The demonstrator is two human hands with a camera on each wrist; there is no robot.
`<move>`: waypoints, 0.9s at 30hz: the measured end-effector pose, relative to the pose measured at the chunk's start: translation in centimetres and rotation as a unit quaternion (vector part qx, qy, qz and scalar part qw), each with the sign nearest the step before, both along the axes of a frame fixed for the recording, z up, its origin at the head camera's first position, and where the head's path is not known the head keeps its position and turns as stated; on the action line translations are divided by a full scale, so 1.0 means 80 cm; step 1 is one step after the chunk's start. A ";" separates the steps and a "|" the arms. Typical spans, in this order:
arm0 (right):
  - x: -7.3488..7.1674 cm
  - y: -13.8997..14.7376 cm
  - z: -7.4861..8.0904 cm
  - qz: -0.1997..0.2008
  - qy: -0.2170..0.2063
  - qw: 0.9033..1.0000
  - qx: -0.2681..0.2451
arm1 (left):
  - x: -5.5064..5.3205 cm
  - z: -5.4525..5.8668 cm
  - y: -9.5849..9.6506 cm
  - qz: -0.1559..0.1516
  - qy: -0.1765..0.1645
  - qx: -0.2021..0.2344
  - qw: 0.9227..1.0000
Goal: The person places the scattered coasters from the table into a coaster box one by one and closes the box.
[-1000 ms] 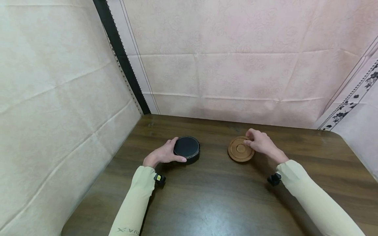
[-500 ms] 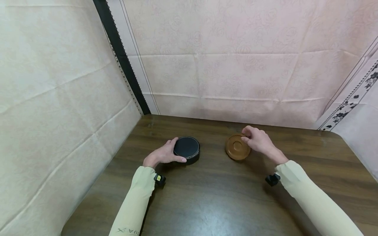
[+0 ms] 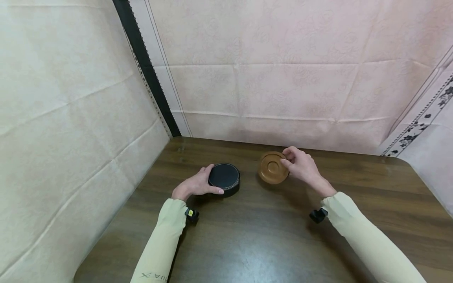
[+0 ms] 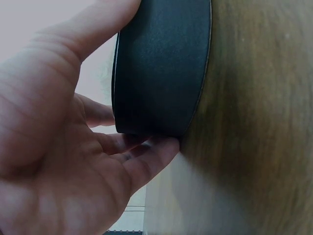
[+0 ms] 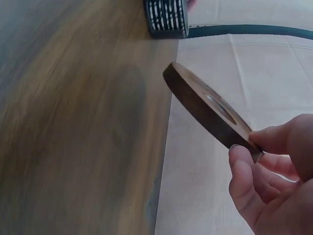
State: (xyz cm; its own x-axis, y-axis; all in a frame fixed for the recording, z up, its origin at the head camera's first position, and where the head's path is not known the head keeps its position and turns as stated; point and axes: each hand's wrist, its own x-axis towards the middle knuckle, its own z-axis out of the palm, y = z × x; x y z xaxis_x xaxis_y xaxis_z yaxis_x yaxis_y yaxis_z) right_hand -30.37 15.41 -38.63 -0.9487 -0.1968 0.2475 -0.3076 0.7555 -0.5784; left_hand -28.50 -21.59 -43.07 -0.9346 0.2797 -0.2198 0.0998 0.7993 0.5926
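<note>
A round black case (image 3: 224, 176) with a flat dark top sits on the table, left of centre in the head view. Around its left side my left hand (image 3: 196, 184) holds it, thumb at the front and fingers behind. The left wrist view shows the case's smooth dark side wall (image 4: 161, 68) between thumb and fingers. My right hand (image 3: 302, 167) pinches the right edge of a round wooden coaster (image 3: 273, 168) with a ringed recess. Tilted and lifted off the table, the coaster (image 5: 210, 110) casts a shadow below. Pale striped markings show on the case's far side (image 5: 168, 17).
The brown wood-grain table (image 3: 240, 239) has its back edge just beyond both hands. Pale patterned cloth (image 3: 283, 78) hangs behind it, and another cloth (image 3: 78, 118) slopes along the left side. Small black wrist cameras (image 3: 318, 215) sit at the sleeve cuffs.
My right hand has raised the wooden coaster from the table and carried it left toward the black case, tilting it. My left hand and the case stay in place.
</note>
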 end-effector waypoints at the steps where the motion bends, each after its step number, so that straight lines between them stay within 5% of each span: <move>1: 0.000 -0.003 0.000 0.002 -0.007 1.000 -0.013 | 0.000 0.000 0.000 0.000 -0.001 0.000 1.000; 15: 0.001 -0.068 -0.002 0.045 -0.050 0.983 -0.169 | 0.000 0.002 0.001 -0.002 0.001 -0.006 1.000; 27: 0.003 -0.112 -0.024 0.052 -0.065 0.969 -0.234 | 0.001 0.003 0.000 -0.001 -0.003 -0.002 1.000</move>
